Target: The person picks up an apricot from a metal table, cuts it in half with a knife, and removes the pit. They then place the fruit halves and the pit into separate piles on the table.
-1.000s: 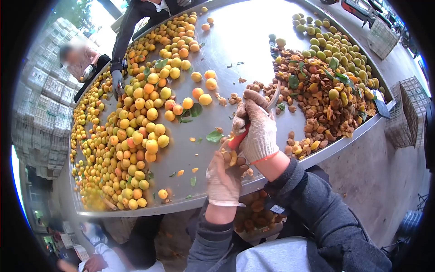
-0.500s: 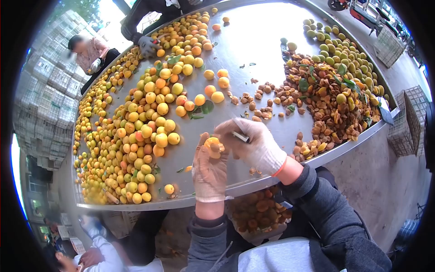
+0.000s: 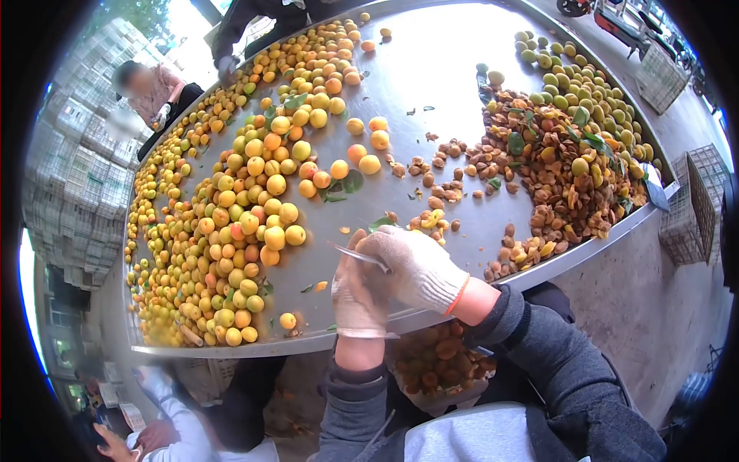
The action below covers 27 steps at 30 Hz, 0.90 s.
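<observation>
Knife (image 3: 363, 257) was gripped in gloved right hand (image 3: 413, 266), fingers closed. Gloved left hand (image 3: 359, 299) was partly covered; finger contents couldn't be told. Apricots (image 3: 249, 223) were heaped on metal table (image 3: 481, 219).

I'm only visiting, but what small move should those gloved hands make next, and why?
I'd suggest easing the right hand a little away from the left hand, blade first: the knife in the right hand lies very close to the left, and whatever sits between the two hands is hidden.
</observation>
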Each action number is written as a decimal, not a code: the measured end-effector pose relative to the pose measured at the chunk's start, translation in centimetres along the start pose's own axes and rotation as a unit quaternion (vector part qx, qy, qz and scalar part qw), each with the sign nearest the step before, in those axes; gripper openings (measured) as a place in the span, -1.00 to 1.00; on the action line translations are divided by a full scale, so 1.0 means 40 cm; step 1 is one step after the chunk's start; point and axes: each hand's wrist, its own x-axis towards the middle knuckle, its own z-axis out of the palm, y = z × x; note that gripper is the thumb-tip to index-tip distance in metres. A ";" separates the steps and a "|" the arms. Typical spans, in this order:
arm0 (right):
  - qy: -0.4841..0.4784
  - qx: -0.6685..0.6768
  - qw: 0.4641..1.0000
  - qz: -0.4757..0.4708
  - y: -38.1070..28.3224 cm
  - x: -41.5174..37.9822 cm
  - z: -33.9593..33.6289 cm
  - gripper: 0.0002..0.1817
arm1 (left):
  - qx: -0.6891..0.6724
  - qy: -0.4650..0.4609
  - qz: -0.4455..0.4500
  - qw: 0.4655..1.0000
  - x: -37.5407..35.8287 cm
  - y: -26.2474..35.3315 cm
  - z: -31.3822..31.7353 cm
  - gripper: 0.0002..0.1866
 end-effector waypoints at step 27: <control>0.207 0.294 0.910 0.206 0.074 -0.005 -0.184 -0.76 | 0.172 -0.084 0.022 0.981 0.028 -0.005 -0.094 -0.66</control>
